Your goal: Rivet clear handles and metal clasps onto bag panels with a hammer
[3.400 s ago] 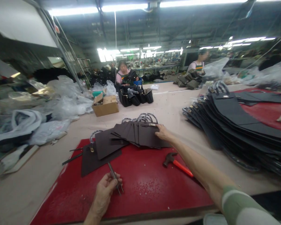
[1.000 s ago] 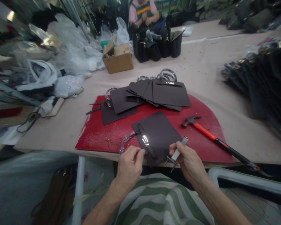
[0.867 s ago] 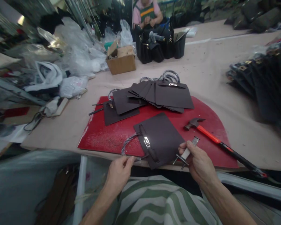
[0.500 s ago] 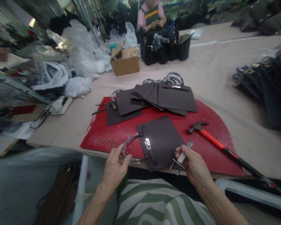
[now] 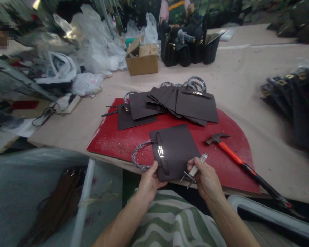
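A dark brown bag panel (image 5: 179, 147) lies on the red mat near the table's front edge, with a strap, a shiny metal clasp (image 5: 160, 151) and a plastic-wrapped handle (image 5: 136, 156) on its left. My left hand (image 5: 148, 180) is closed on the panel's near left edge, thumb on top and fingers beneath. In my right hand (image 5: 207, 176) is a two-pronged metal tool (image 5: 195, 168), prongs pointing down towards me, beside the panel's near right edge. Right of the panel lies a claw hammer (image 5: 234, 154) with an orange and black handle.
Several similar panels (image 5: 195, 106) overlap at the back of the red mat (image 5: 110, 137). Beyond stand a cardboard box (image 5: 142, 63) and black bags (image 5: 170, 51), with a person behind them. Dark pieces (image 5: 296, 92) are stacked at right; a bin (image 5: 82, 202) stands at lower left.
My left hand has let go of the wrapped handle and moved right to grip the panel's near edge. The right hand keeps the tool. The view has shifted slightly.
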Demonstrator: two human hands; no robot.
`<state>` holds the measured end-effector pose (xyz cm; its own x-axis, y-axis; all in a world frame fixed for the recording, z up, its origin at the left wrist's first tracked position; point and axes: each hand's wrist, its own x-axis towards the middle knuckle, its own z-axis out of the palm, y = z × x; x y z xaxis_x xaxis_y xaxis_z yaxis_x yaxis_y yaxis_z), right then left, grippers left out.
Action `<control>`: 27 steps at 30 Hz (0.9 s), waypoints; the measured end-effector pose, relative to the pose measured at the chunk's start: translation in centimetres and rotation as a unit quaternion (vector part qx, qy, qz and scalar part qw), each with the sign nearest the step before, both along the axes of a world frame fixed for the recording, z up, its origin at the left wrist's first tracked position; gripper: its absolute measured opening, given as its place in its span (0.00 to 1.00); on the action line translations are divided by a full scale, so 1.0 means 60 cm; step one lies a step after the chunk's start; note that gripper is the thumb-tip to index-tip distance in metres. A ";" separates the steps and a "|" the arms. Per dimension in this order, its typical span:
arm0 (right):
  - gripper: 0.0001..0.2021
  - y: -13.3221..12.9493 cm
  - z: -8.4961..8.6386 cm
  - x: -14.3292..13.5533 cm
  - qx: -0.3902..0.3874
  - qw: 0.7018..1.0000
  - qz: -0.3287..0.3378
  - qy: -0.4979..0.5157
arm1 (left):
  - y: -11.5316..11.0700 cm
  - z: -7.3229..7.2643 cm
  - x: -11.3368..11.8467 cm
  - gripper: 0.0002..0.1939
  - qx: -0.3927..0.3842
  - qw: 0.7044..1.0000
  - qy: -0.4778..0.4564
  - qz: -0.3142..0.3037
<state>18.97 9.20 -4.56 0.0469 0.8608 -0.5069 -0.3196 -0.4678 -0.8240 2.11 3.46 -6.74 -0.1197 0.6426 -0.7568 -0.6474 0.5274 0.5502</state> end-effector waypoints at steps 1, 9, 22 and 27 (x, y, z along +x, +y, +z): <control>0.21 -0.002 0.001 0.000 0.002 1.000 0.008 -0.001 | 0.005 -0.002 0.006 0.25 -0.013 1.000 -0.005 0.025; 0.20 -0.002 0.045 0.036 0.056 0.993 0.099 0.026 | 0.000 0.006 -0.114 0.11 0.073 0.986 0.139 0.058; 0.20 -0.020 0.052 0.012 0.129 0.953 0.254 -0.106 | 0.098 0.119 -0.186 0.07 0.178 0.941 0.124 -0.259; 0.19 -0.032 0.043 0.012 0.123 0.953 0.255 -0.107 | 0.101 0.119 -0.184 0.06 0.192 0.933 0.102 -0.287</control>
<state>19.69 7.31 -1.96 -0.3303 0.8906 -0.3127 0.0862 -0.3015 -0.9496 -8.93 9.53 0.42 0.2119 0.8642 -0.4563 -0.1794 0.4933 0.8511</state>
